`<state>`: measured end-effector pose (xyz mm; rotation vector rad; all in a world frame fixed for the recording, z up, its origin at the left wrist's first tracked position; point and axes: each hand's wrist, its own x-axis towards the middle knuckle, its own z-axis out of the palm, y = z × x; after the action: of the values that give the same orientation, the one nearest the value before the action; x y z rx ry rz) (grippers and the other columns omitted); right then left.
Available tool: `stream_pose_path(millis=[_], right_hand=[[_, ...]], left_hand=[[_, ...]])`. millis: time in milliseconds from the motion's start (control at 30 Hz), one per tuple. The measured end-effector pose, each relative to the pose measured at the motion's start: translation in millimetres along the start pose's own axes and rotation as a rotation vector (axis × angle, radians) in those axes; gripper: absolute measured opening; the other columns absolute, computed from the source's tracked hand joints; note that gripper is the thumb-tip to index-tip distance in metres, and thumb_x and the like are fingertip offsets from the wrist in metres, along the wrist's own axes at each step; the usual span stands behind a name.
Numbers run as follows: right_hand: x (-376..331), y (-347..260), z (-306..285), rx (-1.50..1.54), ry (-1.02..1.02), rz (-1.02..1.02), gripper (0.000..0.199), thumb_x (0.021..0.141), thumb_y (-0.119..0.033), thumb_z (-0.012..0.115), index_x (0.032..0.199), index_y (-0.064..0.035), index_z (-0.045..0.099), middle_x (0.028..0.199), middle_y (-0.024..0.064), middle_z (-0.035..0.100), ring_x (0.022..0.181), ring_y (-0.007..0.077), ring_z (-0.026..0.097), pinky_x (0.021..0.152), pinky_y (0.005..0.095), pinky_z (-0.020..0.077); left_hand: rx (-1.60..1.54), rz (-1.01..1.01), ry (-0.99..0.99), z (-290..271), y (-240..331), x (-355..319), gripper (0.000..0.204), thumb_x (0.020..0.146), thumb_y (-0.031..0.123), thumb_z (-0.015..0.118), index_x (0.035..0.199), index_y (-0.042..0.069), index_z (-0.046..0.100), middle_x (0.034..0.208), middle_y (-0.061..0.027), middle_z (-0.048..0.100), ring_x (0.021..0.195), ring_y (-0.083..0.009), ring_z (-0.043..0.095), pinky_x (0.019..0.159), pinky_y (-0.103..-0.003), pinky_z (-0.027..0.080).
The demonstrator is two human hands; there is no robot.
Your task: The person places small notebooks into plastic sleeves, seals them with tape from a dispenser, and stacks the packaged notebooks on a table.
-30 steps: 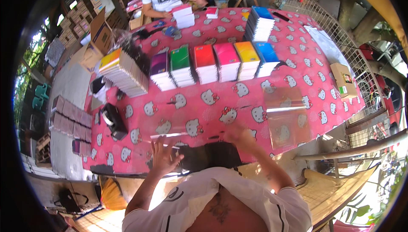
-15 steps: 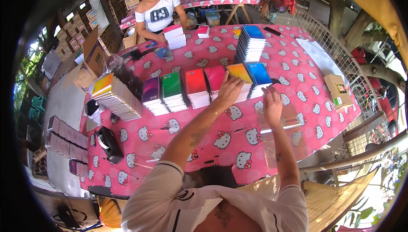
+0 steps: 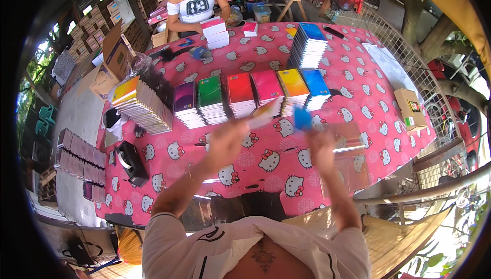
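My left hand point(image 3: 225, 143) is closed on a yellow notebook point(image 3: 266, 110), blurred by motion and tilted in front of the pink stack. My right hand point(image 3: 322, 147) grips a blue notebook point(image 3: 302, 119), also smeared, in front of the blue stack. Beyond my hands runs a row of spiral notebook stacks: purple point(image 3: 185, 96), green point(image 3: 210, 91), red point(image 3: 239, 87), pink point(image 3: 267, 84), yellow point(image 3: 293, 82) and blue point(image 3: 317, 82). Clear plastic sheets point(image 3: 345, 169) lie on the table by my right forearm.
A taller notebook stack point(image 3: 309, 43) stands behind the row, another with a yellow top point(image 3: 143, 106) at the left. A black tape dispenser point(image 3: 132, 164) sits near the left edge of the pink table point(image 3: 255, 192). An open carton point(image 3: 410, 109) is at right. Across the table stands a person point(image 3: 197, 5).
Both hands have drawn back toward me from the yellow and blue stacks. Each now carries a notebook, yellow in the left and blue in the right.
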<state>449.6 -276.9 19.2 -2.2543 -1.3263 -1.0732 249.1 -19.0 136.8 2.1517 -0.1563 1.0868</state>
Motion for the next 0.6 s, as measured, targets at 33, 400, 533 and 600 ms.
stream_pose_path(millis=[33, 400, 533, 600], right_hand=[[-35.8, -37.9, -3.7, 0.437, -0.167, 0.210, 0.011, 0.088, -0.010, 0.066, 0.099, -0.0096, 0.070, 0.090, 0.0107, 0.064, 0.075, 0.0312, 0.062, 0.067, 0.0439, 0.0527], [109.9, -78.9, 37.4, 0.362, 0.025, 0.119, 0.059, 0.085, -0.005, 0.067, 0.142, -0.0088, 0.052, 0.119, 0.0120, 0.060, 0.111, 0.0320, 0.056, 0.100, 0.0486, 0.0434], [139.2, -65.1, 86.4, 0.336, -0.150, 0.003, 0.047, 0.082, -0.011, 0.072, 0.128, -0.0081, 0.063, 0.118, 0.0090, 0.063, 0.111, 0.0298, 0.058, 0.100, 0.0453, 0.0425], [136.3, -65.9, 78.9, 0.427, -0.096, 0.025, 0.039, 0.083, -0.010, 0.071, 0.122, -0.0081, 0.065, 0.113, 0.0103, 0.064, 0.107, 0.0294, 0.059, 0.094, 0.0461, 0.0438]], left_hand=[[0.046, 0.289, 0.016, 10.5, -7.1, -27.8, 0.033, 0.092, 0.005, 0.065, 0.125, 0.006, 0.065, 0.107, -0.0144, 0.069, 0.099, -0.0246, 0.070, 0.083, -0.038, 0.057], [0.666, 0.002, 0.000, 59.6, -95.7, -35.7, 0.062, 0.086, 0.011, 0.063, 0.144, 0.001, 0.044, 0.149, -0.0268, 0.041, 0.140, -0.0448, 0.038, 0.117, -0.059, 0.026], [1.032, -0.175, -0.045, 1.6, -163.8, -9.6, 0.063, 0.084, 0.005, 0.063, 0.145, 0.004, 0.046, 0.134, -0.0244, 0.055, 0.128, -0.0378, 0.053, 0.108, -0.053, 0.039], [0.988, -0.184, -0.060, -22.3, -176.6, -20.2, 0.054, 0.087, 0.006, 0.062, 0.140, 0.005, 0.051, 0.116, -0.0215, 0.066, 0.109, -0.0339, 0.065, 0.094, -0.047, 0.050]])
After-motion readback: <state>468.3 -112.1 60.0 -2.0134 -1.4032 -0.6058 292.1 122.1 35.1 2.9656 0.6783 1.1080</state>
